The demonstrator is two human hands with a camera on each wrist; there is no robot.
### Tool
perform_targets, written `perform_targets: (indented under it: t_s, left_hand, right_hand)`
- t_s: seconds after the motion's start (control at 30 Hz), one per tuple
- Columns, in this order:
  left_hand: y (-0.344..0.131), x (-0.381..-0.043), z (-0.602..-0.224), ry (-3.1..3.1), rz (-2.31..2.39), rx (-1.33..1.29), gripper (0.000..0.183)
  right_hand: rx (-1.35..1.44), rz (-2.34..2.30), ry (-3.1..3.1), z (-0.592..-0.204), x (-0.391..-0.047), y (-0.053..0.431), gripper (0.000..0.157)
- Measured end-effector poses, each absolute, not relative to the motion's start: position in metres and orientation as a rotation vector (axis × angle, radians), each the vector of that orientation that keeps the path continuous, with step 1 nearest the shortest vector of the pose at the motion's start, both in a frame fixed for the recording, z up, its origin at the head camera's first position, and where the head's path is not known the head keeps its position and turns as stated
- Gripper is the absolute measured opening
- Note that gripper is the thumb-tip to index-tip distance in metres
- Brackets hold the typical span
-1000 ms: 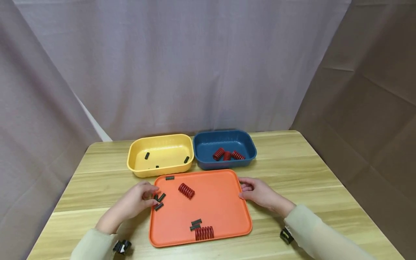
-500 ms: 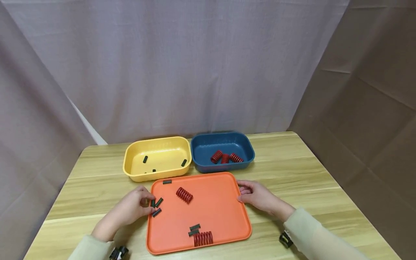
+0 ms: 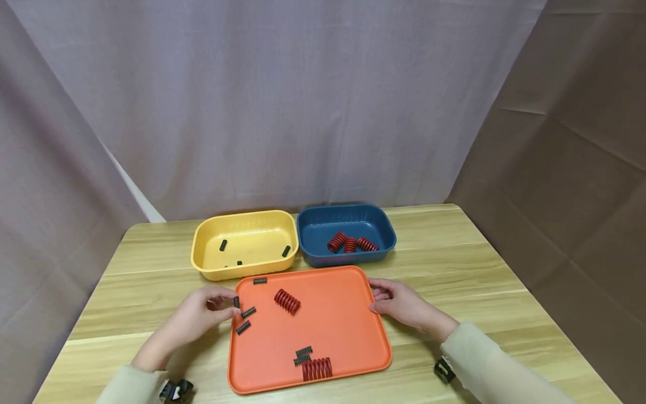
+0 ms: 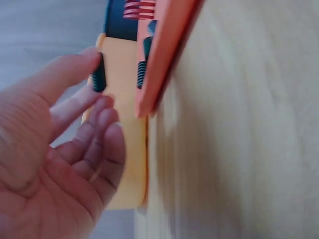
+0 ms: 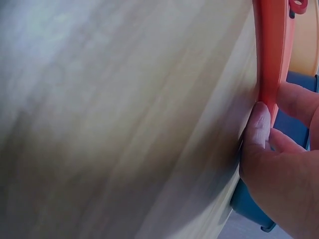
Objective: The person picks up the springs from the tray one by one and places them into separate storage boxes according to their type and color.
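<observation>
My left hand pinches a small dark spring between thumb and forefinger, over the left edge of an orange tray. The other left fingers curl loosely below it in the left wrist view. Just right of these fingertips two more dark springs lie on the tray, an upper one and a lower one. One thick red spring lies farther in; another red spring sits by the near edge beside two dark springs. My right hand grips the tray's right rim, thumb on top.
Behind the tray, a yellow bin holds several dark springs. Touching its right side is a blue bin with 3 red springs. Another dark spring lies at the tray's far left corner. A grey curtain hangs behind the wooden table.
The left fingers have picked one dark spring out of the group at the tray's left edge and lifted it slightly. A neighbouring spring has turned. The right hand keeps its hold on the rim.
</observation>
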State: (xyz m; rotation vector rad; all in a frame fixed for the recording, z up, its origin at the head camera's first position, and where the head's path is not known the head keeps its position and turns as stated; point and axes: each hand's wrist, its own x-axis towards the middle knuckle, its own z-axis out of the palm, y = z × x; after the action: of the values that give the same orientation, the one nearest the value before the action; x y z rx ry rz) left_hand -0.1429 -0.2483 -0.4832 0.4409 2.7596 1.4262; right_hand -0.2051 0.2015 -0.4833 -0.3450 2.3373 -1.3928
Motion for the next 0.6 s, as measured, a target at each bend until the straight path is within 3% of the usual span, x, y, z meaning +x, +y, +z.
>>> perform_targets:
  t_s: [0.3, 0.6]
  left_hand:
    - [-0.246, -0.15, -0.468, 2.875, 1.66, 0.316, 0.034]
    - [-0.242, -0.17, -0.46, 2.996, 1.777, -0.082, 0.038]
  right_hand:
    - [-0.299, -1.374, 2.345, -0.484, -0.205, 0.203, 0.062]
    - [-0.336, -1.367, 2.372, -0.483, -0.206, 0.2, 0.06]
